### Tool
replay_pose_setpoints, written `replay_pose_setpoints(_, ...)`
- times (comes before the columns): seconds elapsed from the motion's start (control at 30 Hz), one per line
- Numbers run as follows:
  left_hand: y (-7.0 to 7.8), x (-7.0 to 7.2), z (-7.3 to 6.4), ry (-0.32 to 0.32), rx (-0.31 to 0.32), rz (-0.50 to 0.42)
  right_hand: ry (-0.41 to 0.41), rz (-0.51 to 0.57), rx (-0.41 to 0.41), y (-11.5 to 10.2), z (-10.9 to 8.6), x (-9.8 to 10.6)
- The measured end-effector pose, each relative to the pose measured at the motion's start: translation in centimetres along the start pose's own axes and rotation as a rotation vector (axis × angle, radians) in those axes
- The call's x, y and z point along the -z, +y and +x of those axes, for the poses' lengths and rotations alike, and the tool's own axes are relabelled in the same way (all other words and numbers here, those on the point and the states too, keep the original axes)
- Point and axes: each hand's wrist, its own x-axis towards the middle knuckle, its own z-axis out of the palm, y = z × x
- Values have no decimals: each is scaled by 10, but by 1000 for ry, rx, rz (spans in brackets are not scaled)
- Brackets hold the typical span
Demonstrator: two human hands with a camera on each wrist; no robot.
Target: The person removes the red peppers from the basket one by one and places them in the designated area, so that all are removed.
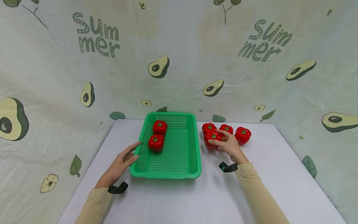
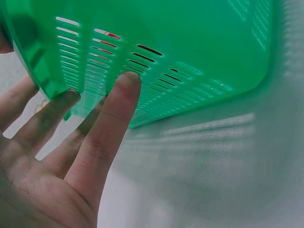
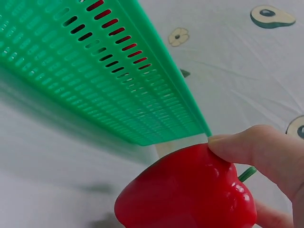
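My right hand (image 1: 230,147) grips a glossy red bell pepper (image 1: 211,140) with a green stem, to the right of the green plastic basket (image 1: 197,149). In the right wrist view the thumb (image 3: 232,149) presses on the top of that pepper (image 3: 185,190); its other side is partly hidden. At the basket's left side, my left hand (image 1: 118,166) has its fingers extended, and in the left wrist view fingertips (image 2: 127,83) rest against the slotted outer wall (image 2: 204,57). Inside the basket, along its left part, sit two red bell peppers, one farther back (image 1: 160,127) and one nearer (image 1: 156,143).
Three more red bell peppers stand near my right hand: one behind the held pepper (image 1: 208,127), one in the middle (image 1: 226,128) and one to the right (image 1: 243,136). Everything is on a white table (image 1: 167,202), backed by an avocado-print cloth (image 1: 184,46).
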Motion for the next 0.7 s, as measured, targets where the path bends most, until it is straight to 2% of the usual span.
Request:
replay_pose_setpoints(0.37,0,1,-4,23,21,8,13,-13,-30,1,5,-7)
replay_pose_setpoints(0.7,2,1,-1,4,12,13,23,-14,-34,8,4,-8)
